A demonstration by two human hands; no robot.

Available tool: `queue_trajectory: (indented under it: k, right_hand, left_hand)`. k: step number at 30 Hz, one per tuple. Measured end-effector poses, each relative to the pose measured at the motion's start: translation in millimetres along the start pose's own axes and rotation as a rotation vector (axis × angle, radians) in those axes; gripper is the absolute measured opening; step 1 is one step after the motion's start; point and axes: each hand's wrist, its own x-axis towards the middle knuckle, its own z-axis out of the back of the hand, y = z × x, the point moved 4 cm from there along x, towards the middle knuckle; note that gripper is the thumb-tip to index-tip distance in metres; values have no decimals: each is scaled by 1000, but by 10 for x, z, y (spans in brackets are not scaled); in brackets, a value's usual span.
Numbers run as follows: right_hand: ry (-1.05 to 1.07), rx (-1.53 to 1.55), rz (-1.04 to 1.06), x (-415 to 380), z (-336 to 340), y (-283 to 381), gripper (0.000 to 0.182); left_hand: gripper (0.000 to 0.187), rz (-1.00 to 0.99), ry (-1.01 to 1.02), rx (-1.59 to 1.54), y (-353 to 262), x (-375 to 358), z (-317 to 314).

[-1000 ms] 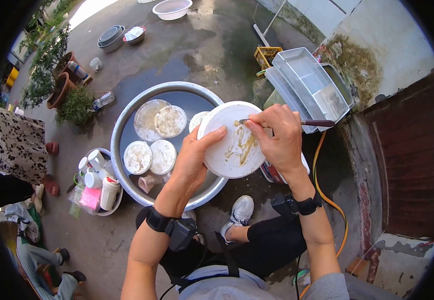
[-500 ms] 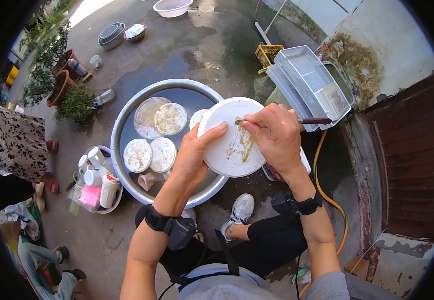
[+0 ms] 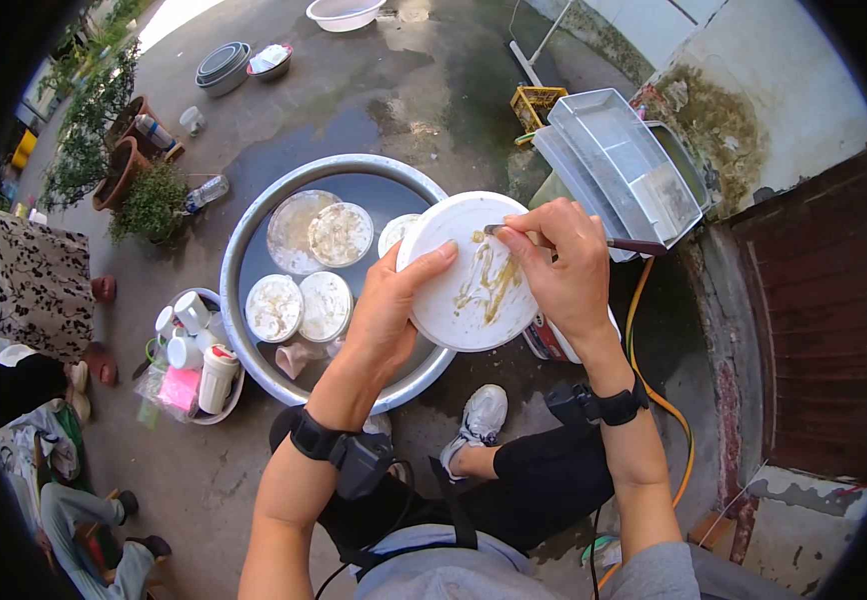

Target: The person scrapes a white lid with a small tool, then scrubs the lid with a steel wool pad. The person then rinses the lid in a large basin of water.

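Note:
My left hand (image 3: 409,285) is closed on the left edge of a round white lid (image 3: 444,300), thumb on its face. Brownish-yellow residue is smeared across the middle of that face. In my right hand (image 3: 566,265) is a thin metal tool with a dark brown handle (image 3: 639,246), gripped near its metal end. Its tip sits close to the smear at the lid's upper part; whether it touches cannot be made out. Below the lid stands a large metal basin (image 3: 237,330) of water, holding several round, whitish-crusted lids (image 3: 342,235).
Left of the basin, a tub holds mugs and a white tumbler (image 3: 219,378). Clear plastic bins (image 3: 614,150) are stacked at the right, near an orange hose (image 3: 672,408). Potted plants (image 3: 152,210) stand at the left. Other people's legs (image 3: 84,515) show at the lower left.
My right hand and the tool have shifted slightly to the right, the tip drawing back from the smear. The lid has risen a little in my left hand.

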Motion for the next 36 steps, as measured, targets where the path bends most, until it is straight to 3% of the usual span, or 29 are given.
queue_trajectory:
  k: [36]
  right_hand:
    - [78, 48, 45, 0, -86, 18, 15]
  left_hand:
    - [52, 13, -11, 51, 28, 29, 67]
